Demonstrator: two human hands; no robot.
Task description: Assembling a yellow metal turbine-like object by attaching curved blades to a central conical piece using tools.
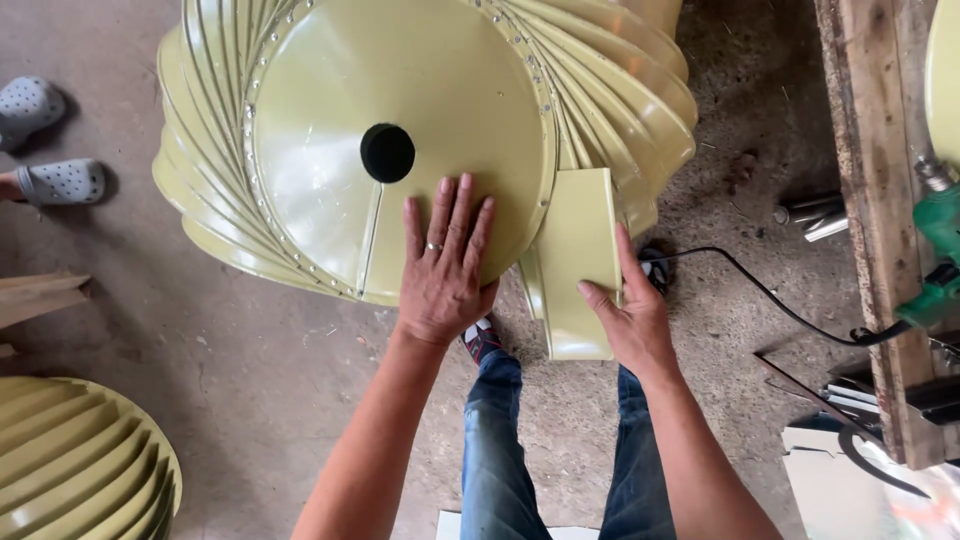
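Your left hand lies flat and open, fingers spread, on the round top plate of the pale green vent, just below the dark centre hole. Your right hand grips a loose curved blade by its right edge, thumb along the side and fingers on its face, holding it against the vent's rim beside the fitted blades. The vent sits over the concrete floor, above your knees. A green power tool rests on the wooden plank to your right, its black cord trailing across the floor. A second vent lies lower left.
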